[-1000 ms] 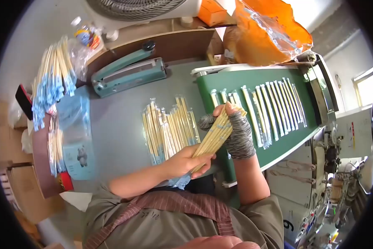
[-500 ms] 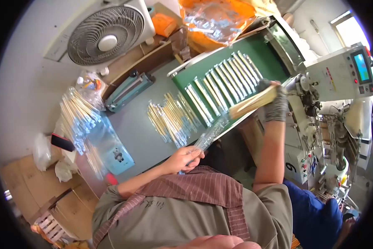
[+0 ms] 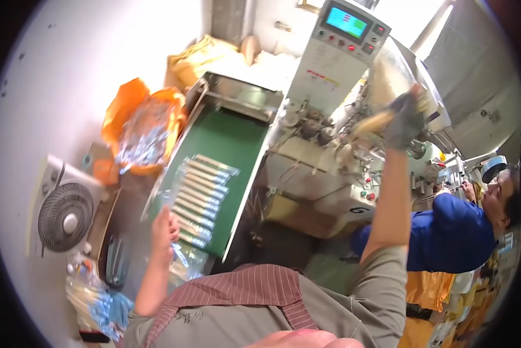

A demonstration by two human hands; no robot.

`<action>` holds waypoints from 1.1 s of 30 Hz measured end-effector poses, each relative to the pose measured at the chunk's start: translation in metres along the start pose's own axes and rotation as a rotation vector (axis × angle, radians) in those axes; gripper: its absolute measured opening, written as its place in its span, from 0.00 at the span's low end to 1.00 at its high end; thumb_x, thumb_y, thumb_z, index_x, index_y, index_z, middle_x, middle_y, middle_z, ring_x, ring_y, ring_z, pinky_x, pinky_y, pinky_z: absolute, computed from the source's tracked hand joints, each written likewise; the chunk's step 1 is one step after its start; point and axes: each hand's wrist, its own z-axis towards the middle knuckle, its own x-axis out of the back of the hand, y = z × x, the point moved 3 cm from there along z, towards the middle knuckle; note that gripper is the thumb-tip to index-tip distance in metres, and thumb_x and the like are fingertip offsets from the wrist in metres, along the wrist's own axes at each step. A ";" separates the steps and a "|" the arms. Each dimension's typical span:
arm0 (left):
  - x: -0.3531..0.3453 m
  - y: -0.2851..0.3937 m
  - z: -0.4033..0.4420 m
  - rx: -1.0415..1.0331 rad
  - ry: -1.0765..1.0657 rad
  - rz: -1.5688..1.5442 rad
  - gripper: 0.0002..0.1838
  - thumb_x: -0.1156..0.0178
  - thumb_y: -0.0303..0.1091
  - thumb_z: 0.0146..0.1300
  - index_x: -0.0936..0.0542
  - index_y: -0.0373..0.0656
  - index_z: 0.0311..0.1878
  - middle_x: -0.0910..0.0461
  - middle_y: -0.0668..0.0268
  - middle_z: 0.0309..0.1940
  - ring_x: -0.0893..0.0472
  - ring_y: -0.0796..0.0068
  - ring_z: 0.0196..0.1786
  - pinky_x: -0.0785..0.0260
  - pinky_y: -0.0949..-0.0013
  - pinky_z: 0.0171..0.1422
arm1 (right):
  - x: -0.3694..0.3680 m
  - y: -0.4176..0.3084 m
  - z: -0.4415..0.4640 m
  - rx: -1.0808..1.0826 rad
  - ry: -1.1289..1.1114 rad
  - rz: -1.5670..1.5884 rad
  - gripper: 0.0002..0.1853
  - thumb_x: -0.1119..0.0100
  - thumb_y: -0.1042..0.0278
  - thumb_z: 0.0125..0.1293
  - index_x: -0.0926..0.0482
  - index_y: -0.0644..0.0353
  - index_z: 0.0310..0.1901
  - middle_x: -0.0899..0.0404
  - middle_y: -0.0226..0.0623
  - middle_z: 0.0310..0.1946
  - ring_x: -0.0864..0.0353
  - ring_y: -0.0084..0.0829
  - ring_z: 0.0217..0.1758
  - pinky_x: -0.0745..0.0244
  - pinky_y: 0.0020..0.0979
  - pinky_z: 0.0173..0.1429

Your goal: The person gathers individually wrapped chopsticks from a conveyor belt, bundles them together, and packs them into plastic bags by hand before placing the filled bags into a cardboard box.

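Note:
My right hand (image 3: pixel 404 122), in a grey glove, is raised toward the machine at the right. It is closed around a bundle of bare wooden chopsticks (image 3: pixel 374 123), blurred by motion. By the left edge of the green conveyor belt (image 3: pixel 228 130), my bare left hand (image 3: pixel 165 227) is closed on a bunch of clear plastic wrappers (image 3: pixel 176 180), whose outline is faint. Beside it, a row of wrapped chopsticks (image 3: pixel 201 196) lies across the belt. More wrapped chopsticks (image 3: pixel 186 262) lie below the belt's near end, partly hidden by my left arm and apron.
A packing machine with a lit screen (image 3: pixel 347 22) stands beyond the belt. An orange bag (image 3: pixel 121 113) of plastic packets is on the left, above a fan (image 3: pixel 68 223). A teal sealer (image 3: pixel 118 261) and piled packets (image 3: pixel 92 301) lie lower left. A person in blue (image 3: pixel 446 235) works at right.
The view has turned to the right. My right hand has carried the chopstick bundle away from the belt toward the machine. My left hand has moved up beside the belt, still holding the plastic wrappers.

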 end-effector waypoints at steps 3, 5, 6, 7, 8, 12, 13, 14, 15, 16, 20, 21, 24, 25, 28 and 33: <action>-0.025 0.014 0.067 0.044 0.184 -0.152 0.29 0.56 0.68 0.68 0.36 0.53 0.24 0.45 0.79 0.12 0.48 0.88 0.10 0.64 0.80 0.14 | -0.002 -0.016 0.151 0.851 0.098 -0.244 0.18 0.39 0.53 0.68 0.26 0.58 0.28 0.33 0.22 0.20 0.38 0.16 0.23 0.37 0.22 0.31; -0.026 0.011 0.107 0.008 0.290 -0.041 0.27 0.55 0.64 0.70 0.35 0.54 0.24 0.44 0.79 0.12 0.47 0.89 0.10 0.62 0.81 0.14 | 0.002 0.021 0.257 0.814 -0.015 -0.513 0.18 0.40 0.52 0.69 0.25 0.59 0.29 0.30 0.23 0.21 0.36 0.20 0.24 0.35 0.24 0.32; 0.003 -0.007 0.141 -0.176 0.336 0.121 0.25 0.54 0.61 0.71 0.34 0.54 0.25 0.44 0.79 0.12 0.47 0.89 0.11 0.61 0.81 0.14 | 0.010 0.047 0.300 0.752 -0.135 -0.779 0.18 0.41 0.51 0.69 0.24 0.59 0.31 0.27 0.25 0.22 0.33 0.25 0.25 0.32 0.26 0.33; 0.016 -0.007 0.161 -0.241 0.415 0.178 0.22 0.53 0.58 0.71 0.34 0.54 0.26 0.43 0.80 0.13 0.45 0.89 0.12 0.59 0.81 0.14 | 0.025 0.083 0.333 0.603 -0.247 -0.711 0.18 0.41 0.51 0.69 0.24 0.59 0.31 0.28 0.25 0.22 0.33 0.25 0.25 0.32 0.26 0.33; 0.030 -0.007 0.180 -0.302 0.499 0.240 0.19 0.51 0.55 0.72 0.33 0.55 0.28 0.41 0.80 0.14 0.44 0.89 0.12 0.57 0.81 0.14 | 0.040 0.128 0.361 0.452 -0.359 -0.641 0.18 0.40 0.51 0.68 0.23 0.60 0.32 0.28 0.25 0.22 0.33 0.25 0.26 0.32 0.27 0.33; 0.061 0.038 0.211 -0.339 0.608 0.161 0.17 0.48 0.48 0.73 0.25 0.44 0.51 0.31 0.76 0.28 0.30 0.86 0.28 0.39 0.82 0.26 | 0.102 0.252 0.414 0.255 -0.573 -0.788 0.11 0.37 0.58 0.66 0.21 0.57 0.38 0.29 0.20 0.23 0.31 0.21 0.23 0.33 0.28 0.29; 0.036 0.063 0.209 -0.363 0.823 0.276 0.23 0.52 0.49 0.74 0.26 0.41 0.59 0.22 0.70 0.37 0.22 0.76 0.40 0.27 0.74 0.38 | 0.138 0.341 0.471 0.440 -0.708 -0.922 0.12 0.36 0.57 0.66 0.21 0.56 0.42 0.24 0.21 0.27 0.28 0.20 0.28 0.30 0.27 0.32; 0.021 0.087 0.217 -0.475 0.819 0.123 0.16 0.48 0.45 0.73 0.22 0.47 0.54 0.26 0.77 0.29 0.29 0.85 0.27 0.38 0.78 0.26 | 0.135 0.345 0.432 -0.068 -0.789 -0.436 0.16 0.45 0.58 0.71 0.25 0.60 0.51 0.25 0.29 0.41 0.28 0.26 0.43 0.32 0.30 0.50; 0.053 0.093 0.240 -0.507 0.734 0.195 0.18 0.47 0.45 0.73 0.22 0.44 0.55 0.22 0.73 0.35 0.25 0.83 0.34 0.33 0.78 0.34 | 0.131 0.341 0.386 -0.544 -0.640 0.037 0.21 0.54 0.58 0.76 0.29 0.64 0.61 0.26 0.37 0.55 0.28 0.31 0.59 0.33 0.33 0.67; 0.057 0.110 0.251 -0.522 0.802 0.178 0.20 0.47 0.47 0.72 0.22 0.44 0.56 0.21 0.70 0.39 0.25 0.81 0.40 0.32 0.75 0.43 | 0.155 0.395 0.417 -0.721 -0.846 -0.117 0.24 0.56 0.56 0.75 0.32 0.63 0.64 0.27 0.36 0.58 0.29 0.34 0.61 0.38 0.32 0.71; 0.098 0.183 0.309 -0.833 1.131 0.677 0.23 0.55 0.49 0.73 0.23 0.37 0.52 0.20 0.50 0.46 0.23 0.52 0.52 0.33 0.56 0.58 | 0.115 0.364 0.172 -0.334 -0.798 -0.603 0.23 0.55 0.57 0.75 0.32 0.63 0.64 0.28 0.36 0.58 0.29 0.34 0.62 0.38 0.31 0.71; 0.112 0.197 0.332 -0.933 1.204 0.665 0.21 0.57 0.46 0.74 0.24 0.35 0.42 0.21 0.47 0.41 0.24 0.46 0.47 0.33 0.53 0.54 | 0.110 0.347 0.117 -0.314 -0.814 -0.643 0.23 0.55 0.58 0.75 0.32 0.63 0.64 0.28 0.36 0.58 0.29 0.34 0.62 0.38 0.31 0.71; 0.109 0.224 0.363 -1.123 1.299 0.906 0.19 0.53 0.45 0.72 0.24 0.37 0.41 0.22 0.50 0.40 0.24 0.52 0.44 0.33 0.54 0.51 | 0.103 0.297 -0.015 -0.290 -0.876 -0.748 0.22 0.54 0.59 0.74 0.31 0.63 0.64 0.28 0.36 0.59 0.30 0.34 0.62 0.38 0.31 0.71; 0.099 0.218 0.363 -1.114 1.304 1.044 0.19 0.53 0.45 0.72 0.24 0.37 0.41 0.23 0.49 0.41 0.24 0.50 0.45 0.33 0.53 0.51 | 0.104 0.287 -0.040 -0.292 -0.882 -0.767 0.22 0.54 0.59 0.74 0.31 0.62 0.64 0.28 0.36 0.59 0.30 0.34 0.62 0.38 0.31 0.71; 0.185 0.125 0.415 -0.037 1.124 1.574 0.24 0.55 0.44 0.69 0.30 0.41 0.63 0.34 0.49 0.65 0.36 0.49 0.69 0.45 0.47 0.71 | 0.091 0.249 -0.073 -0.236 -0.877 -0.801 0.22 0.54 0.60 0.74 0.31 0.62 0.64 0.28 0.36 0.59 0.30 0.33 0.62 0.38 0.31 0.71; 0.158 0.105 0.310 -0.108 0.748 1.842 0.25 0.57 0.33 0.65 0.28 0.33 0.62 0.36 0.52 0.70 0.45 0.52 0.76 0.59 0.48 0.79 | 0.025 0.167 -0.070 -0.047 -0.875 -0.655 0.21 0.53 0.63 0.73 0.31 0.62 0.64 0.28 0.36 0.60 0.30 0.33 0.63 0.38 0.30 0.71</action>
